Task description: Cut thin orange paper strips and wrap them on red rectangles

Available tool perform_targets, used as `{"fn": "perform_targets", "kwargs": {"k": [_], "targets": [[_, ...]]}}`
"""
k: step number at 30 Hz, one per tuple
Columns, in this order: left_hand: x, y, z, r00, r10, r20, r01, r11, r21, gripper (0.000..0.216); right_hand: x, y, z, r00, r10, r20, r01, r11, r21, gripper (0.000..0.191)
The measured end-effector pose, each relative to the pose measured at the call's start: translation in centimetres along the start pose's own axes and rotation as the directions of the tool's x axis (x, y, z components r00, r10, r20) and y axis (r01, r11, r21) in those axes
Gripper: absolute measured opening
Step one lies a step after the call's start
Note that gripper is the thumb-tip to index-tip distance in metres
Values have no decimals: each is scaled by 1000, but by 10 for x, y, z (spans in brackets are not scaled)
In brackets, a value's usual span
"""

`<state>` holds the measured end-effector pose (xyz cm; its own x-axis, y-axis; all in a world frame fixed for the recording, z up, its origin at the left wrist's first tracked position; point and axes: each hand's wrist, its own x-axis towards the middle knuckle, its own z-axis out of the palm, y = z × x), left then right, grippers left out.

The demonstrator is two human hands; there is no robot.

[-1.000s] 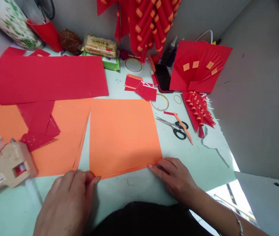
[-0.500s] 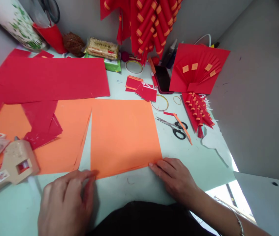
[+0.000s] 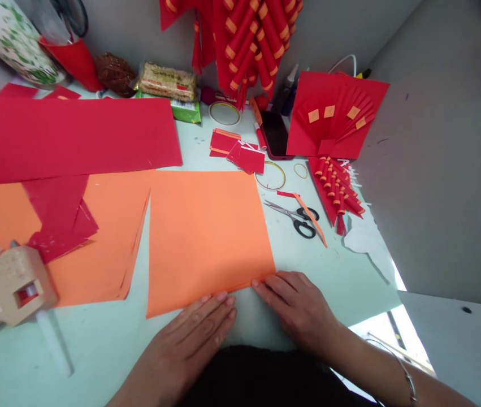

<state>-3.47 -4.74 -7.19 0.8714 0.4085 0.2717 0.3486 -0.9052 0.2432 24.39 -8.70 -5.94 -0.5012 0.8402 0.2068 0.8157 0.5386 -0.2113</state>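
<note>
A sheet of orange paper point(image 3: 208, 226) lies flat on the pale green table, its near edge folded in a thin strip. My left hand point(image 3: 193, 333) rests along the middle of that edge, fingers stretched out together and fingertips on the paper. At the sheet's near right corner is my right hand point(image 3: 293, 299), its fingers extended and lying on the fold. Neither hand grips anything. A pair of scissors point(image 3: 295, 216) with black handles lies to the right of the sheet, a narrow orange strip point(image 3: 313, 223) across its handles.
To the left, a hot glue gun point(image 3: 22, 288) lies over more orange paper point(image 3: 104, 243) and red paper point(image 3: 79, 135). Farther back are tape rolls point(image 3: 224, 113), small red cards point(image 3: 246, 155) and a phone point(image 3: 277, 134). Red paper firecrackers point(image 3: 261, 39) hang at the back wall.
My left hand has moved right from the sheet's near left corner to the middle of the edge, its fingers going from bent to straight. My right hand stays at the right corner.
</note>
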Motion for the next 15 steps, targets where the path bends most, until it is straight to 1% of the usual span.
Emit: {"fn": "perform_targets", "kwargs": {"k": [6, 11, 15], "targets": [[-1, 1, 8, 999, -47, -22, 48, 999, 14, 49, -1, 0, 1, 1000, -1, -12, 1, 1000, 8, 38], [-1, 1, 9, 998, -68, -6, 68, 997, 22, 51, -3, 1, 1, 1000, 10, 7, -10, 1000, 10, 38], [-3, 1, 12, 995, -96, -4, 96, 995, -5, 53, -3, 2, -1, 1000, 2, 3, -2, 1000, 3, 39]]}}
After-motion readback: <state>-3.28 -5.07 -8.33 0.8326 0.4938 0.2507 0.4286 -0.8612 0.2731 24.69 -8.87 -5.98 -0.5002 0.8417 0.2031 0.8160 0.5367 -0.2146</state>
